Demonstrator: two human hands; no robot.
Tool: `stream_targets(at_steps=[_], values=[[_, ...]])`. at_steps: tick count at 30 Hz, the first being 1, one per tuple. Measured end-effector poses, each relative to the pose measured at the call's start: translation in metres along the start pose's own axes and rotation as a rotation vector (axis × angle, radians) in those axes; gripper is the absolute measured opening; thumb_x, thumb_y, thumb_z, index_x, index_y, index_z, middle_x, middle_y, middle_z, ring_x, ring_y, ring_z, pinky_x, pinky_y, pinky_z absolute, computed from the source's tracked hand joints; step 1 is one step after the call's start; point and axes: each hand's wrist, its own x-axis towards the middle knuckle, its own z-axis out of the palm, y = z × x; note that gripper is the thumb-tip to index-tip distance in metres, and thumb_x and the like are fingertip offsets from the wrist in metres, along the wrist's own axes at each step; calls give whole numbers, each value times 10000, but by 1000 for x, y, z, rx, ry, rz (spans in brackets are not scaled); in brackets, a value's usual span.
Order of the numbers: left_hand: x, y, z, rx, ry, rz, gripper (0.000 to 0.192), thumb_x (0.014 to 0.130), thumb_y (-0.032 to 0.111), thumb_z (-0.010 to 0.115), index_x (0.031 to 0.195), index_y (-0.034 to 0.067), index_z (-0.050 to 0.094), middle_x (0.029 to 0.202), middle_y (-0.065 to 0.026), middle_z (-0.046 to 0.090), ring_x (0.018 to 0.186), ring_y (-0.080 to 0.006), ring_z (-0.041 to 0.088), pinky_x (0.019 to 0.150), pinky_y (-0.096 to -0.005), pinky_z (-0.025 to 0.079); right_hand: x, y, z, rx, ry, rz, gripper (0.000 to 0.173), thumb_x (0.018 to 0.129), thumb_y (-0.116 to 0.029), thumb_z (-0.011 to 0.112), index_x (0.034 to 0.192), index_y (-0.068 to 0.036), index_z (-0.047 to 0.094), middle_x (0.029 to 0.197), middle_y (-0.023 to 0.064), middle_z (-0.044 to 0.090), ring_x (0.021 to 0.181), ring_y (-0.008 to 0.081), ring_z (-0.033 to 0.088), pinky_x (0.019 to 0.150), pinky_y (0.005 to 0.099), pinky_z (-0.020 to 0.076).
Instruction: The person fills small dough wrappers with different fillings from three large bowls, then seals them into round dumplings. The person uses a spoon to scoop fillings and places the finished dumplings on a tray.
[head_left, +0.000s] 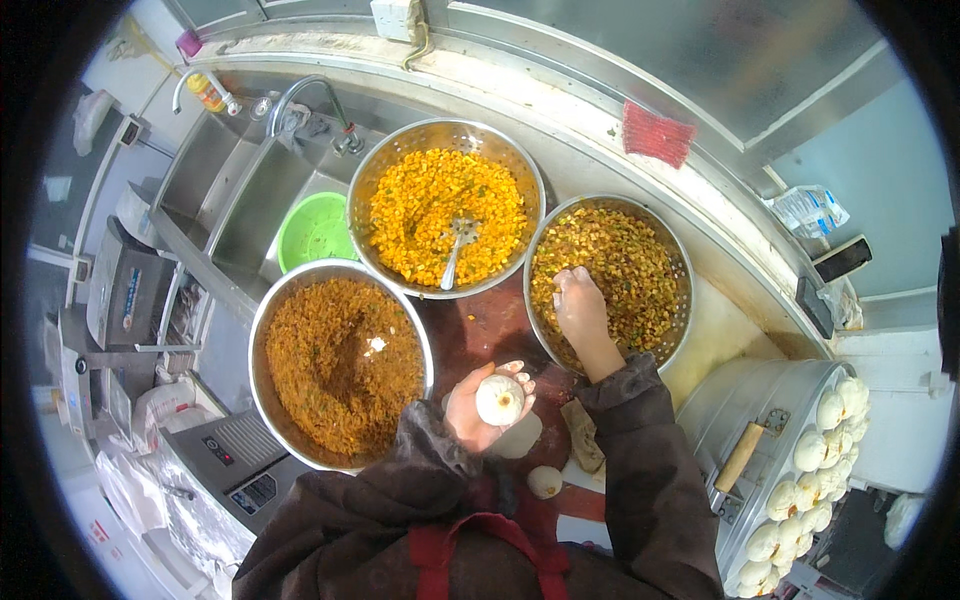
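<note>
On the palm of my left hand (469, 412) rests a filled dough bun (500, 400), its brownish centre facing up. My right hand (581, 304) is over a perforated metal bowl (684, 330) of diced filling (634, 277) with green bits, its fingers curled at the filling; whether they hold any is hidden. Below the left hand, a flat round of dough (519, 437) lies on the reddish work surface (491, 326). Another bun (545, 481) sits close to my body.
Yellow diced filling with a slotted metal spoon (454, 259) fills a second perforated bowl (536, 187). Brown filling occupies the left bowl (253, 367). A green basin (311, 232) stands by the sink (247, 199). Many buns (806, 491) top a metal steamer (739, 412) at right.
</note>
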Motion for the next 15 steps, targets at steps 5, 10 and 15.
stream_targets(at_steps=[5,10,15], values=[[4,2,7,10,-6,41,334,966,295,476,1117,18,585,1014,-115,635,1000,-277,609,901,-435,522,-5,-15,-25,130,42,76,180,739,-43,652,916,-38,622,856,178,577,813,358,587,707,409,488],[11,4,24,59,-55,103,323,967,273,468,1115,11,587,1021,-122,639,992,-291,619,906,-442,522,-47,-65,-90,945,-207,451,174,797,-33,696,958,0,638,805,37,646,645,99,590,598,239,482],[13,-9,38,169,-152,110,348,987,283,406,1117,11,580,1008,-129,651,908,-277,647,832,-411,539,-93,-108,-120,1093,-267,261,163,806,-3,687,963,-28,647,806,-29,602,674,44,539,596,213,453]])
